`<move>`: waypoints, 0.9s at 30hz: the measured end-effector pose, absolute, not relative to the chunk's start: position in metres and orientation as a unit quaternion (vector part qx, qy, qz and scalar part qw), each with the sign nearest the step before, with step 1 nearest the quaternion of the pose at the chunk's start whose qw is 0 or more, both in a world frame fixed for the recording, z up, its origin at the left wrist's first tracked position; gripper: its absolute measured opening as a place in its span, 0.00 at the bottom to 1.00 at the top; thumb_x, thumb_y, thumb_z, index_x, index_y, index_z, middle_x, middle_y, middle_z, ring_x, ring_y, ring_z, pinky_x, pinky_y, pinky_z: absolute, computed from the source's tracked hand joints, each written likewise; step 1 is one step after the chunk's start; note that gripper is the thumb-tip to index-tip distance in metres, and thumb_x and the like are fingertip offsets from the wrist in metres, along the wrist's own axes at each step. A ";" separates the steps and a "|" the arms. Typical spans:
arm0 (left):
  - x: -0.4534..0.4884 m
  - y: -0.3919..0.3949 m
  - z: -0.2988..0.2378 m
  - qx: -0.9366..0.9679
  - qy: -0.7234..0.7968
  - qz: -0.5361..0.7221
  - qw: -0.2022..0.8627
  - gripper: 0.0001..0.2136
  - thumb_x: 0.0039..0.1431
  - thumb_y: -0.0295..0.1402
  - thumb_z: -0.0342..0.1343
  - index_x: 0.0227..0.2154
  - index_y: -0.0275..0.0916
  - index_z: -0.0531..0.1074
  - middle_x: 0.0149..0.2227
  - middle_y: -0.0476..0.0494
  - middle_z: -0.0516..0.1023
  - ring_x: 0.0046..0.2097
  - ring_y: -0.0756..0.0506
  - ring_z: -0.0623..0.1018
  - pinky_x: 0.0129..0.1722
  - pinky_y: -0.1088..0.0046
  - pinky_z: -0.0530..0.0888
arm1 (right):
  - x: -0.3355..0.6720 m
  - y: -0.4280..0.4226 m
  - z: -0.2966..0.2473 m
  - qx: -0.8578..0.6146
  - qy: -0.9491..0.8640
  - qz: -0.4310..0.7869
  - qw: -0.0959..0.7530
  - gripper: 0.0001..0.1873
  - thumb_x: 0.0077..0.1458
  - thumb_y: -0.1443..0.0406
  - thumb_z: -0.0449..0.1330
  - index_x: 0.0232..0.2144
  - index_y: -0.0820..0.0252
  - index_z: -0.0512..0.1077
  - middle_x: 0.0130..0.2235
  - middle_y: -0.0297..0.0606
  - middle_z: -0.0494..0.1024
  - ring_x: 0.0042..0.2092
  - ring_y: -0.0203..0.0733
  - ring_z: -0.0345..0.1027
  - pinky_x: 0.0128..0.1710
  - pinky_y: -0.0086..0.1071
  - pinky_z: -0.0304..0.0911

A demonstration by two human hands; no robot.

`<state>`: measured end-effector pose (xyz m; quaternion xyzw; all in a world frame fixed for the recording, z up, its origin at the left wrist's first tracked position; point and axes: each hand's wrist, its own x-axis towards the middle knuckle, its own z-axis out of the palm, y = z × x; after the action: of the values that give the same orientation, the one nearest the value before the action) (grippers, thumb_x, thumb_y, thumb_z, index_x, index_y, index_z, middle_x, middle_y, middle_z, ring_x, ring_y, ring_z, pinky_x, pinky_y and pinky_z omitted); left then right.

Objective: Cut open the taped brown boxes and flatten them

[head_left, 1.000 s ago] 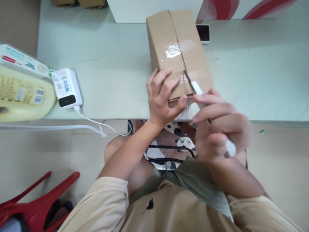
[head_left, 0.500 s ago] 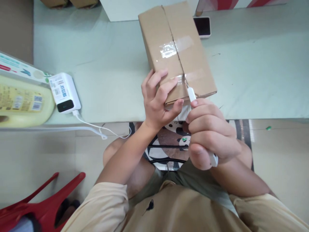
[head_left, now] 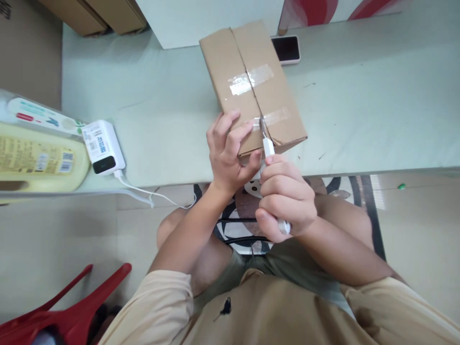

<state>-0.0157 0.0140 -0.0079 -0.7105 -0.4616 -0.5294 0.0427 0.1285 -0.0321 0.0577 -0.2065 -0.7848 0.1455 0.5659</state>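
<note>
A taped cardboard box [head_left: 251, 84] lies on the pale green table [head_left: 359, 120], its near end at the table's front edge. My left hand [head_left: 230, 151] is closed around the box's near left corner, fingers on top and thumb under the edge. My right hand [head_left: 285, 199] is a fist wrapped round a white utility knife [head_left: 269, 146]. The knife's blade touches the strip of clear tape [head_left: 266, 119] over the box's centre seam near the front end. A second tape strip [head_left: 251, 79] crosses the seam farther back.
A phone [head_left: 286, 49] lies beyond the box. At the left stand a white power bank [head_left: 103, 146] with a cable [head_left: 151, 194] and a yellow jug [head_left: 39, 158]. Brown boxes [head_left: 93, 17] sit at the back left. A red stool [head_left: 72, 316] stands on the floor.
My right hand has drawn in toward the box and closed tighter on the knife, bringing the blade down onto the seam tape. The view has shifted slightly; the left hand keeps its hold.
</note>
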 end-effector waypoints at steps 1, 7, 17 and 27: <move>-0.016 0.015 -0.009 -0.708 -0.469 -0.528 0.013 0.28 0.65 0.60 0.41 0.54 0.46 0.68 0.59 0.35 0.72 0.62 0.38 0.71 0.63 0.49 0.68 | 0.129 -0.035 0.058 -0.208 -0.789 0.145 0.559 0.09 0.53 0.68 0.55 0.22 0.55 0.61 0.24 0.32 0.63 0.33 0.39 0.64 0.47 0.42 0.70; -0.024 0.017 -0.013 -0.713 -0.457 -0.527 -0.067 0.31 0.60 0.65 0.45 0.54 0.48 0.69 0.60 0.36 0.70 0.65 0.34 0.66 0.66 0.46 0.62 | 0.133 -0.037 0.057 -0.207 -0.795 0.137 0.554 0.10 0.53 0.68 0.55 0.21 0.55 0.62 0.23 0.32 0.64 0.34 0.38 0.64 0.47 0.42 0.70; -0.025 0.017 -0.010 -0.720 -0.467 -0.513 0.004 0.24 0.65 0.57 0.45 0.55 0.50 0.68 0.59 0.39 0.71 0.62 0.37 0.70 0.62 0.51 0.69 | 0.129 -0.013 0.057 -0.197 -0.783 0.133 0.575 0.12 0.54 0.68 0.56 0.21 0.56 0.61 0.23 0.31 0.63 0.33 0.37 0.62 0.44 0.41 0.69; -0.025 0.018 -0.010 -0.707 -0.457 -0.538 0.049 0.21 0.67 0.53 0.45 0.54 0.48 0.68 0.58 0.38 0.71 0.59 0.39 0.73 0.58 0.52 0.73 | 0.129 -0.020 0.061 -0.186 -0.777 0.167 0.578 0.13 0.58 0.65 0.54 0.21 0.55 0.63 0.24 0.32 0.65 0.35 0.39 0.66 0.49 0.43 0.70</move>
<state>-0.0250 0.0178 -0.0101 -0.7069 -0.4571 -0.5376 0.0493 0.1287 -0.0203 0.0607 -0.1855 -0.7768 0.1671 0.5781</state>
